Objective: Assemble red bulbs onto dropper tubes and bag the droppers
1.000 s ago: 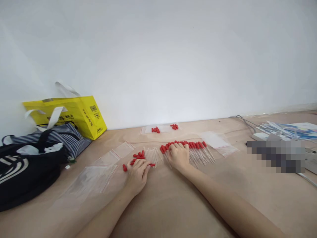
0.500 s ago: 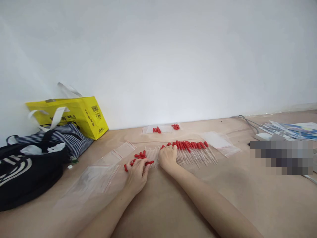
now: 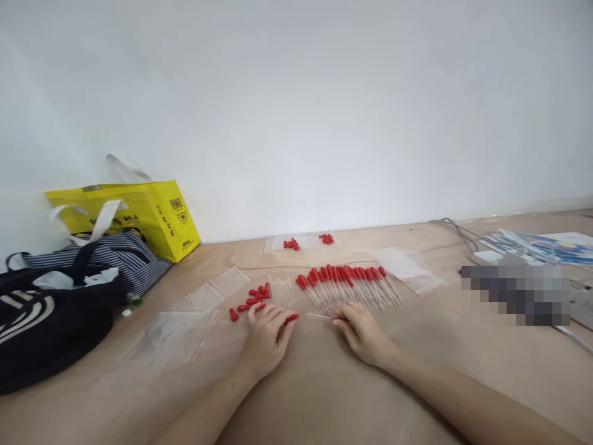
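My left hand [image 3: 269, 334] rests on the tan table and pinches a red rubber cap [image 3: 291, 318] between its fingertips. My right hand [image 3: 364, 330] pinches one end of a thin clear tube [image 3: 319, 316] that points left toward the cap. Just beyond my hands lies a row of finished droppers with red caps [image 3: 345, 283]. A small bundle of bare clear tubes [image 3: 282, 292] lies left of that row, and loose red caps [image 3: 252, 300] are scattered beside my left hand.
Several clear zip bags [image 3: 185, 324] lie at the left. A yellow bag [image 3: 134, 213], a striped bag [image 3: 118, 256] and a black bag [image 3: 41, 321] stand at far left. Another bag with red caps [image 3: 306, 241] sits by the wall. Cables and papers [image 3: 546, 244] lie at right.
My right hand left the dropper row, went to the bare tubes and pulled back toward me with one tube. My left hand picked a red cap out of the loose pile.
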A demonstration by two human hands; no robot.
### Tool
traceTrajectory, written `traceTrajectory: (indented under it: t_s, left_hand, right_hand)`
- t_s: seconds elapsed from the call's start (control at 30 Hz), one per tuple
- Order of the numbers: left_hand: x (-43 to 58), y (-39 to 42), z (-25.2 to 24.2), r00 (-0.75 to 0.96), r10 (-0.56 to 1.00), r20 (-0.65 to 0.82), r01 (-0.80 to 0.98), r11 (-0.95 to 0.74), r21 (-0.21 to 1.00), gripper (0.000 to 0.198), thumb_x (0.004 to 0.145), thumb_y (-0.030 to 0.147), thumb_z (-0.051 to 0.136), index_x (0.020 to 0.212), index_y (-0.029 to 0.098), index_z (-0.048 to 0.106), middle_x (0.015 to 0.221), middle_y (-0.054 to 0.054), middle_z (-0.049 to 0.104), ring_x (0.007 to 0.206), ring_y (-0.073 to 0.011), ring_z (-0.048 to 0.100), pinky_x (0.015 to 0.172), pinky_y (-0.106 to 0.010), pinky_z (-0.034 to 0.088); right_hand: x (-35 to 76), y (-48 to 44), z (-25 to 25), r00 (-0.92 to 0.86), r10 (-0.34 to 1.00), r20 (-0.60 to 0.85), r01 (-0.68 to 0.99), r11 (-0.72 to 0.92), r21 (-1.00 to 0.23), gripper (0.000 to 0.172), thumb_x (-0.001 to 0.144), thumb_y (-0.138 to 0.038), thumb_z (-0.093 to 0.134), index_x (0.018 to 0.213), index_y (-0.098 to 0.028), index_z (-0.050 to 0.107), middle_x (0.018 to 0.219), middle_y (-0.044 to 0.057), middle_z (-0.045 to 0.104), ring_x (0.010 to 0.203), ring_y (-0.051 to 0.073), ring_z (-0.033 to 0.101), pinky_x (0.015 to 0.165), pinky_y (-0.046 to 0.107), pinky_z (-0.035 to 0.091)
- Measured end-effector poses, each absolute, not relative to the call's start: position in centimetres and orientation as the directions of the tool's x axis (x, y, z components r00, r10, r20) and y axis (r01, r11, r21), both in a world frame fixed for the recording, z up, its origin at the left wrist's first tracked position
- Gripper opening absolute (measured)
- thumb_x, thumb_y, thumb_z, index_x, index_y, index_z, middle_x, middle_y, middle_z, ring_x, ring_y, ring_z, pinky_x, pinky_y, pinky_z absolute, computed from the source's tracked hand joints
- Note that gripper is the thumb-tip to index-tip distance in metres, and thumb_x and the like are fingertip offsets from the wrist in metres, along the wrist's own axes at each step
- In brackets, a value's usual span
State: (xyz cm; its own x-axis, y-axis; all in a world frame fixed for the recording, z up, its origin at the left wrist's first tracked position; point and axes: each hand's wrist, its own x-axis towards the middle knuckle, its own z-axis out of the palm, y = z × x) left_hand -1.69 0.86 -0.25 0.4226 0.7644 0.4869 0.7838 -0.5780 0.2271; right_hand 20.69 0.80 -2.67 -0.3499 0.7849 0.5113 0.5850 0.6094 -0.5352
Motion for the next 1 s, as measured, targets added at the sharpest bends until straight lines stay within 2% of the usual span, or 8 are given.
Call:
traceTrajectory:
  t_s: [0.17,0.33,0.47,0.6,0.7,0.8,1.0]
  left_hand:
    - [-0.9,0.5,-0.2,0.421,0.767,0.484,0.766,-0.587,0.264,0.011,0.081,0.022,0.048,0.082,0.024,0.059,0.077,0.003,0.066,0.078,-0.017,0.057,0.089,-0.045,0.017]
    - [-0.9,0.5,-0.2,0.417,0.761,0.496,0.759,-0.592,0.27,0.011,0.081,0.023,0.048,0.082,0.024,0.059,0.076,0.002,0.066,0.077,-0.017,0.057,0.089,-0.045,0.018]
    - [-0.7,0.4,-0.2,0.405,0.759,0.51,0.757,-0.591,0.278,0.012,0.081,0.023,0.047,0.083,0.023,0.059,0.077,0.001,0.066,0.077,-0.0171,0.057,0.088,-0.044,0.019]
    - [-0.4,0.4,-0.5,0.369,0.774,0.515,0.763,-0.568,0.307,0.013,0.082,0.024,0.046,0.08,0.023,0.058,0.076,0.001,0.066,0.076,-0.0172,0.057,0.087,-0.043,0.021]
    - [-0.3,0.3,-0.7,0.359,0.78,0.512,0.759,-0.563,0.326,0.014,0.083,0.025,0.045,0.08,0.023,0.058,0.076,0.002,0.066,0.076,-0.0168,0.057,0.086,-0.042,0.021]
    - [-0.2,0.0,-0.6,0.378,0.766,0.52,0.739,-0.588,0.329,0.014,0.083,0.023,0.044,0.079,0.022,0.058,0.075,0.002,0.066,0.075,-0.0159,0.057,0.086,-0.041,0.02]
    - [-0.1,-0.5,-0.1,0.471,0.711,0.521,0.688,-0.667,0.288,0.014,0.082,0.02,0.044,0.076,0.022,0.057,0.066,0.004,0.063,0.072,-0.0154,0.056,0.087,-0.043,0.015]
  right_hand:
    - [20.8,0.2,-2.7,-0.351,0.789,0.504,0.605,0.602,-0.521,0.014,0.085,-0.018,0.038,0.081,-0.019,0.052,0.076,0.002,0.059,0.072,0.015,0.051,0.068,0.029,0.034]
    - [20.1,0.5,-2.7,-0.42,0.748,0.514,0.617,0.651,-0.443,0.018,0.085,-0.016,0.039,0.088,-0.02,0.056,0.078,0.003,0.061,0.075,0.015,0.052,0.069,0.028,0.033]
    - [20.0,0.4,-3.0,-0.468,0.686,0.557,0.618,0.705,-0.349,0.036,0.08,-0.005,0.036,0.106,-0.022,0.055,0.078,0.003,0.06,0.072,0.014,0.05,0.069,0.03,0.031]
    - [19.7,0.2,-3.0,-0.508,0.647,0.569,0.558,0.75,-0.355,0.047,0.075,0.0,0.036,0.115,-0.021,0.049,0.084,0.004,0.059,0.072,0.013,0.049,0.071,0.03,0.029]
    - [19.4,0.1,-2.8,-0.494,0.648,0.58,0.554,0.748,-0.364,0.044,0.075,0.0,0.036,0.112,-0.019,0.051,0.082,0.005,0.059,0.072,0.014,0.049,0.068,0.028,0.028]
    - [19.4,0.1,-2.6,-0.484,0.634,0.603,0.576,0.75,-0.325,0.033,0.077,-0.003,0.037,0.099,-0.017,0.057,0.075,0.004,0.058,0.066,0.012,0.047,0.065,0.028,0.025]
    - [20.0,0.3,-2.2,-0.546,0.506,0.668,0.624,0.777,-0.079,0.029,0.07,-0.002,0.038,0.086,-0.016,0.057,0.061,-0.001,0.053,0.055,0.01,0.042,0.06,0.028,0.017]
